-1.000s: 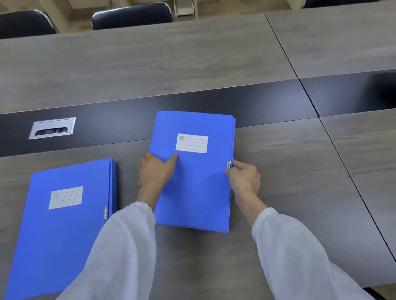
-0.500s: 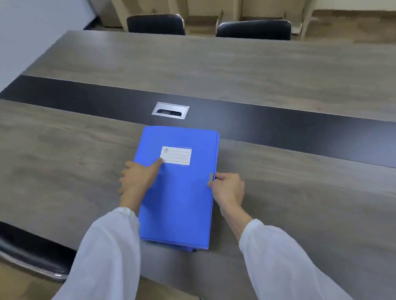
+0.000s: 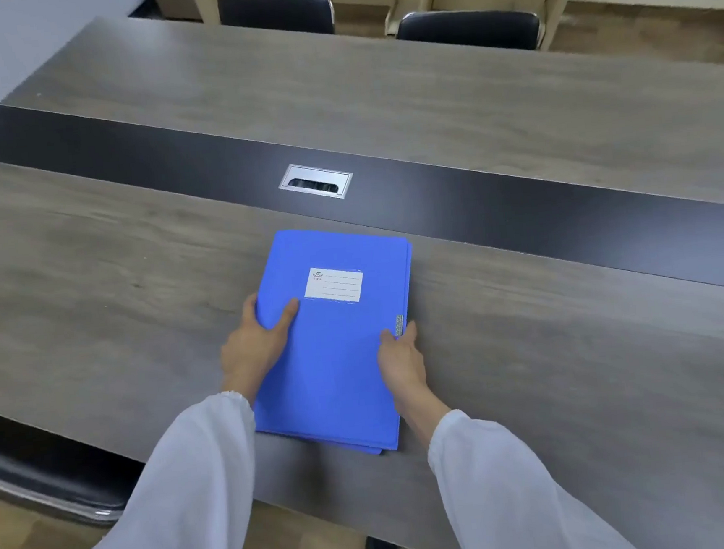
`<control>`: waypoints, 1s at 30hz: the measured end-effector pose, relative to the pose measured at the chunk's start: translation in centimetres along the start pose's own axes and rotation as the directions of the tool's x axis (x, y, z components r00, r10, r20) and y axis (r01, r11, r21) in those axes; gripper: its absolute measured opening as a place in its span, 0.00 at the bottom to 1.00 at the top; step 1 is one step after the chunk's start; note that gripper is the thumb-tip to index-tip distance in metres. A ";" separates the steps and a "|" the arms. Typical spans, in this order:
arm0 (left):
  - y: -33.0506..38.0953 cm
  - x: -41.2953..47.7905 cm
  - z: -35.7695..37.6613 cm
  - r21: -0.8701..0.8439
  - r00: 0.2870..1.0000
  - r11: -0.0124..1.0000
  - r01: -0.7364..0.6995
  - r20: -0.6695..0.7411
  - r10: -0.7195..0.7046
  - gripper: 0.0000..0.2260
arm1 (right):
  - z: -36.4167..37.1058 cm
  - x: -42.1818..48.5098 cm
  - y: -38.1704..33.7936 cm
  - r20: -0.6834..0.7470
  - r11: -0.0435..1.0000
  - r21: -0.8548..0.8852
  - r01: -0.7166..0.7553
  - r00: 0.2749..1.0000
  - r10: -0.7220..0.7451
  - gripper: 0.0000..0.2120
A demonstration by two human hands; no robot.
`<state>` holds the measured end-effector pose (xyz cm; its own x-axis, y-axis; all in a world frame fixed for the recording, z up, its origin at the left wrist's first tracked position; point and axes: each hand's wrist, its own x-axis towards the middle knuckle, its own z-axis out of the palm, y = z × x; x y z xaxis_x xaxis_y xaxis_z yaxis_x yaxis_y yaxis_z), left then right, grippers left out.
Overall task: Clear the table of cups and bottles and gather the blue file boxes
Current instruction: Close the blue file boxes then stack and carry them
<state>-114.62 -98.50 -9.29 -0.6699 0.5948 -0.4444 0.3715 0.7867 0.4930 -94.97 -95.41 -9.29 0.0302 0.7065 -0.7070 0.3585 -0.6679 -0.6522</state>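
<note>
A blue file box (image 3: 336, 355) with a white label lies flat on the grey wooden table (image 3: 576, 343). A second blue edge shows under its near corner, so it sits stacked on another blue file box (image 3: 377, 449). My left hand (image 3: 257, 349) grips the stack's left edge, thumb on top. Along the right edge, by the metal clasp, my right hand (image 3: 400, 358) holds the same stack. No cups or bottles are in view.
A silver cable port (image 3: 316, 181) sits in the table's dark centre strip just beyond the boxes. Two black chairs (image 3: 276, 10) (image 3: 468, 33) stand at the far side. Another black chair (image 3: 40, 469) is tucked at the near left edge.
The box in my hands has moved left onto the other blue file box, which is now covered. My view has swung left; both hands keep their grip on the edges.
</note>
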 end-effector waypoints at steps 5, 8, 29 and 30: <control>3.3 -1.5 1.1 -0.019 0.987 0.987 0.159 -0.035 -0.159 0.45 | -2.1 1.0 0.2 -0.029 0.985 0.157 -0.066 0.997 0.072 0.24; 8.1 -3.1 2.2 0.047 0.999 0.998 0.034 -0.032 -0.032 0.45 | -6.3 1.1 0.0 -0.052 0.957 0.289 -0.035 0.997 0.052 0.23; 36.9 -39.8 33.1 -0.122 0.734 0.837 -0.533 0.424 0.530 0.40 | -58.7 -7.3 14.8 -0.685 0.873 0.456 0.174 0.695 0.219 0.12; 37.2 -41.6 35.3 -0.122 0.741 0.852 -0.510 0.442 0.506 0.41 | -61.2 -7.4 16.1 -0.683 0.885 0.440 0.150 0.696 0.222 0.12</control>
<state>-50.22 -88.14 1.15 -0.0242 0.9118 -0.4099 0.5797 0.3469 0.7373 -32.34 -97.07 2.22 0.7379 0.5031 -0.4499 -0.0890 -0.5882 -0.8038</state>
